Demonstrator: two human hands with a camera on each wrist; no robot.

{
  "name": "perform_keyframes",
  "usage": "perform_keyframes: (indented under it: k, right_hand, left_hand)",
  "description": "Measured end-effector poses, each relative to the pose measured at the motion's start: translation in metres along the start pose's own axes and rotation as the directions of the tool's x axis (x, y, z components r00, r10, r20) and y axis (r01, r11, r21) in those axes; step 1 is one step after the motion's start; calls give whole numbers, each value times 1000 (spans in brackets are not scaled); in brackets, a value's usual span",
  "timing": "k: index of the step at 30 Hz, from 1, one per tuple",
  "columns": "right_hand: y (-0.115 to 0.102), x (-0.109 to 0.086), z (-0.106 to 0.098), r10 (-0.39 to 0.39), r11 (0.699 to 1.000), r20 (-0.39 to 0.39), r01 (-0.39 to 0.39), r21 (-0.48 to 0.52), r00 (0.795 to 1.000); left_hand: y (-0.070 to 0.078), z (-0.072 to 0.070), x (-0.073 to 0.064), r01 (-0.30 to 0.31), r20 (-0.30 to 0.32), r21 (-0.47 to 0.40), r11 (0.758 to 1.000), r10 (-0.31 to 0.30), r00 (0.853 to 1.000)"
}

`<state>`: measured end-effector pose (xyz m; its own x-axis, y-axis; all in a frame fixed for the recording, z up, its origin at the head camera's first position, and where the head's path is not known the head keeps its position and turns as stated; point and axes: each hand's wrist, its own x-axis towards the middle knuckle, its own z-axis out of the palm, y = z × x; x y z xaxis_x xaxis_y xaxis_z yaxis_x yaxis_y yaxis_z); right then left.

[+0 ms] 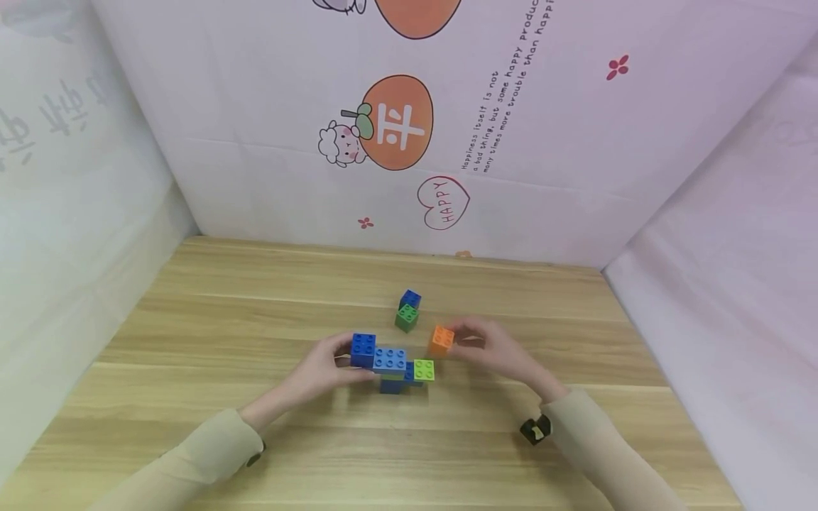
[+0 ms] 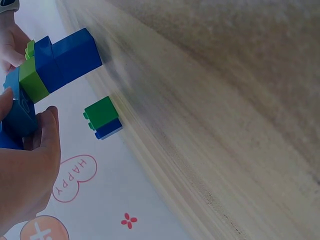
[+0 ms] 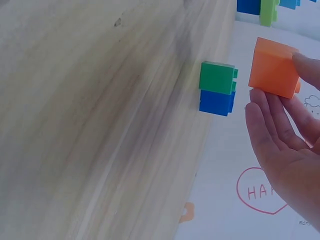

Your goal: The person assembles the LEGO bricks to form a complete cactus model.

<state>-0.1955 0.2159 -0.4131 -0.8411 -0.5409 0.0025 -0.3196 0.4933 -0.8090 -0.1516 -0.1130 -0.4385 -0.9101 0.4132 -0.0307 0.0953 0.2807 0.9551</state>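
Observation:
My left hand (image 1: 326,370) grips the left end of a built-up block assembly, fingers and thumb around its upper blue blocks. A dark blue block (image 1: 363,349) and a lighter blue block (image 1: 390,360) form its top, and a lime green block (image 1: 424,370) sits at its right end. Below, dark blue blocks (image 2: 75,54) make up the lower part in the left wrist view. My right hand (image 1: 491,349) pinches an orange block (image 3: 272,69) between thumb and fingers, held up just right of the assembly, studs upward in the head view.
Behind the hands, a green block (image 1: 406,317) and a blue block (image 1: 411,299) stand side by side on the wooden table (image 1: 287,284). A printed white cloth (image 1: 268,142) rises at the table's back edge, with more cloth at both sides.

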Motion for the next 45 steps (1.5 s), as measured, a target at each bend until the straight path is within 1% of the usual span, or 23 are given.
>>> perform_keyframes:
  k: [7,12,19,30,37,45]
  right_hand:
    - [-5,-9,-1,-27,999,-3,27,20,1000]
    - [-7,-15,-2,-46,999,-5,46,18,999]
    - [-11,-20,-2,-68,997,10,68,-26,998]
    - [-18,-24,0,-84,995,34,86,-51,996]
    - [-18,-24,1,-95,993,50,98,-59,994]
    - [-21,-24,3,-117,989,68,123,-82,991]
  left_hand:
    - [-1,0,0,-7,3,-14,1000,7,1000]
    - [-2,0,-1,-15,4,-7,1000,15,1000]
    - [-2,0,-1,-17,2,8,1000,17,1000]
    - [-2,-1,-1,-23,7,6,1000,23,1000]
    - [-1,-1,-2,-24,15,8,1000,24,1000]
    - [-1,0,-1,-16,6,3,1000,16,1000]
